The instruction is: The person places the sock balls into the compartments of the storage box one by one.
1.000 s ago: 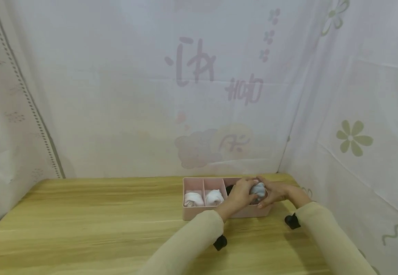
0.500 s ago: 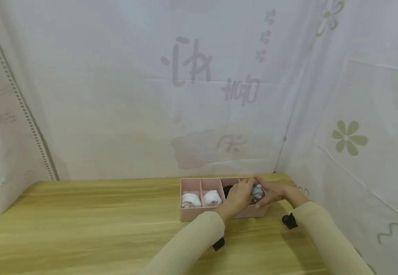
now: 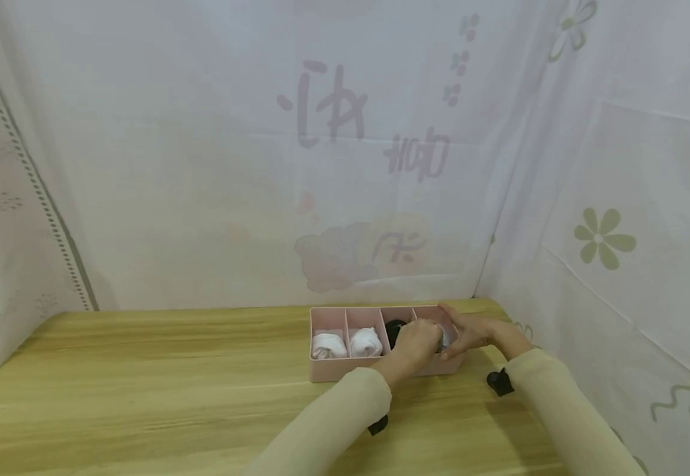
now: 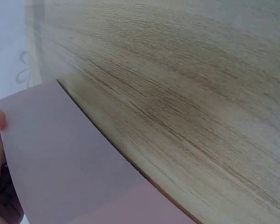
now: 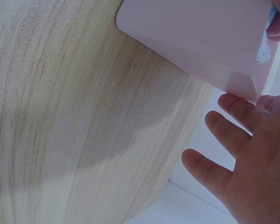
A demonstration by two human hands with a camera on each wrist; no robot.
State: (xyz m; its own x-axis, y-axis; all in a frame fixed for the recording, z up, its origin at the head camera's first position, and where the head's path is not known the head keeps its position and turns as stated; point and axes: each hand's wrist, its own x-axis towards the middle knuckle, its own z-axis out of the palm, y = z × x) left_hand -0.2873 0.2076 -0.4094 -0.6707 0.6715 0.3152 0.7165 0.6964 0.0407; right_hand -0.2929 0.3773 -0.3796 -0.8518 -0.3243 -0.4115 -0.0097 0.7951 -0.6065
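A pink divided storage box (image 3: 335, 371) stands near the back of the table. My left hand (image 3: 419, 345) reaches into its rightmost compartment, fingers curled down on a light blue cloth bundle (image 3: 444, 338) that the hand mostly covers. My right hand (image 3: 473, 332) spans the box's right end, thumb at the front corner and index finger at the back corner. In the right wrist view, fingers of that right hand (image 5: 263, 156) spread out straight beside the box, with the light blue cloth (image 5: 264, 44) showing past the rim. The left wrist view mostly shows the box's front wall (image 4: 79, 158).
White cloth bundles (image 3: 329, 346) fill the two left compartments, and a black bundle (image 3: 395, 332) lies in the third, partly behind the left hand. The wood-grain table (image 3: 172, 383) extends to the left. Printed curtains (image 3: 231, 198) hang behind and at both sides.
The left fingers have curled and lowered deeper into the right compartment, and less of the light blue bundle shows. The right hand keeps its place at the box's end.
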